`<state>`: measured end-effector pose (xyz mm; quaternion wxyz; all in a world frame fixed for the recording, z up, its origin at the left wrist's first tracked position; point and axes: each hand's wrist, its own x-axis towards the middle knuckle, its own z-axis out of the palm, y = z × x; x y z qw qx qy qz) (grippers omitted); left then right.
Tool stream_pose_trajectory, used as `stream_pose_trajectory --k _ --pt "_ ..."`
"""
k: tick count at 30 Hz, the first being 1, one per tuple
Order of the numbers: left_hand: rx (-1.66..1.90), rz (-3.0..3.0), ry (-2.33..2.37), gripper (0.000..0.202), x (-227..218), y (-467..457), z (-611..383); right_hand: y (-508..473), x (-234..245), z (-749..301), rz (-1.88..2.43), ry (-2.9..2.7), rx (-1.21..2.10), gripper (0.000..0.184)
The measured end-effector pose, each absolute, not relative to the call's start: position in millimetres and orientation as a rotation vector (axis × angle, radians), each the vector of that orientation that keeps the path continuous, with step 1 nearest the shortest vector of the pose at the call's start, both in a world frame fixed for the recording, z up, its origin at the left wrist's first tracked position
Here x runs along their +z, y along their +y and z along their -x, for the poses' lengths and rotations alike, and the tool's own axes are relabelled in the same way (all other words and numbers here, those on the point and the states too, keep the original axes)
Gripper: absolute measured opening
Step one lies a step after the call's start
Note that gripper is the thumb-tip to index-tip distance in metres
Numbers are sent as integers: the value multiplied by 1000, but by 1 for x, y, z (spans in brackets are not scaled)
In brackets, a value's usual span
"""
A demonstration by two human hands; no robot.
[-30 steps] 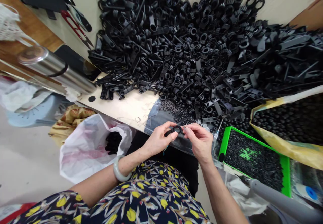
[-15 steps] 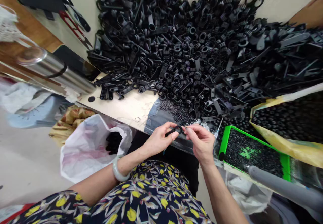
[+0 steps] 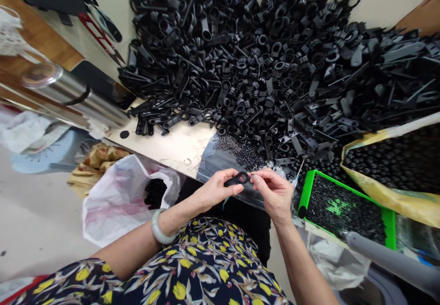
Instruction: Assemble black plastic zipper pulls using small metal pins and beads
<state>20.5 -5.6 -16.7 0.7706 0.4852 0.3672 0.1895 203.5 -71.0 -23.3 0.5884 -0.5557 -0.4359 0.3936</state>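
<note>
Gripping black plastic clip (image 3: 238, 179) | left hand (image 3: 218, 190), right hand (image 3: 275, 195) both pinching it | ahead: heaped clips (image 3: 261, 75) | right of right hand: green tray (image 3: 307, 190), grey tube (image 3: 388, 261) | change: tube sits further right

Light: bright, even, diffuse; shadows soft and faint. Glare: streaks along the steel flask (image 3: 74, 97). Distortion: strong wide-angle bowing toward the edges, the counter (image 3: 168, 151) curving. Focus: left hand (image 3: 216, 189) and right hand (image 3: 275, 195) reasonably sharp.
</note>
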Motion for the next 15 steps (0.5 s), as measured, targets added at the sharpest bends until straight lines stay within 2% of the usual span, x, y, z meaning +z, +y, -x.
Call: stream_pose_trajectory --k 15 --pt "360 -1150 818 36 -16 -10 -24 -75 -26 -209 1327 -1021 933 7"
